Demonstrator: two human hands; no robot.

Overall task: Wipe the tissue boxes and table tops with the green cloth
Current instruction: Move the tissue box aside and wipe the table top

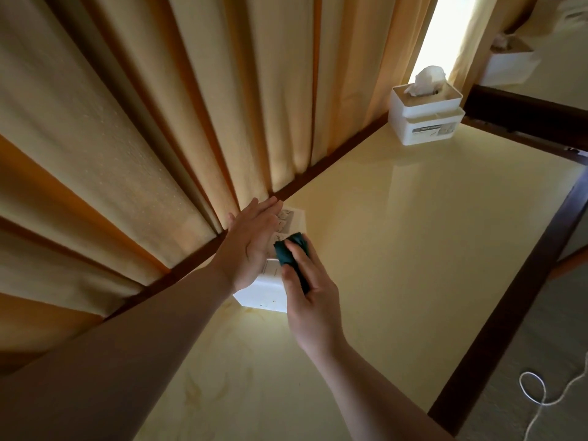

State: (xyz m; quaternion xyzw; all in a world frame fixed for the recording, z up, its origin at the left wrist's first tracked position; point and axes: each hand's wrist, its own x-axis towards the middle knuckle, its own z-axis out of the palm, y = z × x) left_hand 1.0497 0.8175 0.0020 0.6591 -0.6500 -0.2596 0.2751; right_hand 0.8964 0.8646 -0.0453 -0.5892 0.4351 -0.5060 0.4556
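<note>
Curtain point(133, 128), beige with orange-brown folds, fills the upper left and hangs down to the far edge of the worktop. Worktop point(413, 249), glossy pale yellow with a dark brown wooden border, runs from the lower centre to the upper right; faint brownish marks show on its near part. Floor point(541, 361) lies to the right of the worktop, with a loop of white cord point(534, 396) on it. Far tissue box point(426, 117), white, stands at the far corner of the worktop close to the curtain, a tissue sticking up from its top slot and a label on its front face. Another white box, blurred, sits beyond the dark rail at the upper right; detail cannot be told. Near tissue box point(264, 292), white, stands on the worktop just beside the curtain edge, largely covered by both hands. Left hand point(251, 243) lies flat on top of the near tissue box, fingers straight and together, pointing away from the person. Right hand point(313, 300) is at the box's right side, fingers and thumb curled and clamped on the green cloth point(291, 248). The cloth is bunched, dark green, and pressed against the top right of the near tissue box, next to the left palm.
</note>
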